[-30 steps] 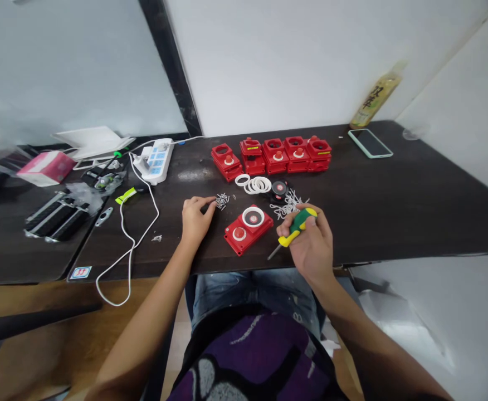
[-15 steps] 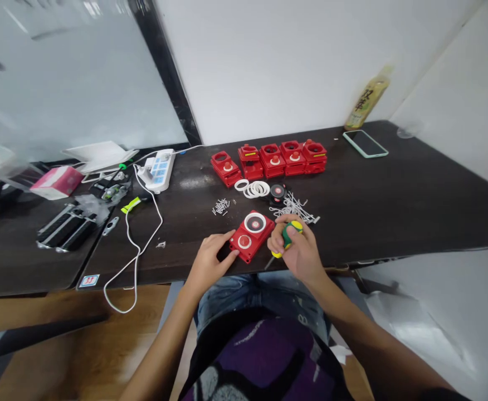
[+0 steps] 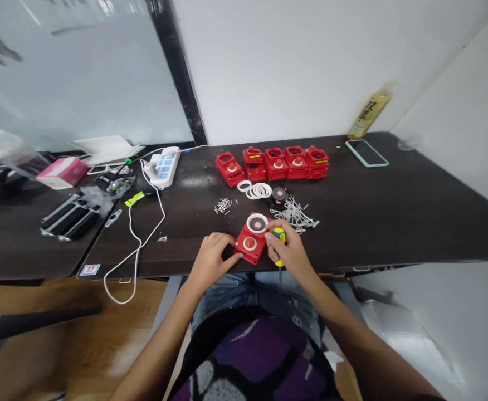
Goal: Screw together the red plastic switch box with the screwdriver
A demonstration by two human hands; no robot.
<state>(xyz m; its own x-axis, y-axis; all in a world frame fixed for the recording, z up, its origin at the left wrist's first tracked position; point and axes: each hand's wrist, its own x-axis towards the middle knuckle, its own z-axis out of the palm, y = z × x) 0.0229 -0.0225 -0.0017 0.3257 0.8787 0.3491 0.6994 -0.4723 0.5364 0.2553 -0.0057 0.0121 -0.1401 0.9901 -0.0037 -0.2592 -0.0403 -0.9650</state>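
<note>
A red plastic box [image 3: 252,258] with a red button in a white ring and a round black disc in a larger white ring lies near the table's front edge. My left hand [image 3: 213,257] grips its left side between thumb and fingers. In my right hand [image 3: 288,248] is a screwdriver [image 3: 279,236] with a yellow and green handle, its shaft pointing down toward my lap. The right fingertips are at the box's right edge, by the white ring; whether they press on it I cannot tell.
Beyond the box are small screws [image 3: 223,206], white rings [image 3: 258,191], a black round part [image 3: 279,195] and a pile of metal pieces [image 3: 296,214]. Behind them stand several red housings [image 3: 276,164]. A power strip [image 3: 166,167], white cable [image 3: 136,245], phone [image 3: 366,152] and bottle [image 3: 369,114] lie farther out.
My right hand has moved left to the box's right edge, and the screwdriver has turned to point more straight down. The box has turned slightly under my left hand. The view has shifted a little.
</note>
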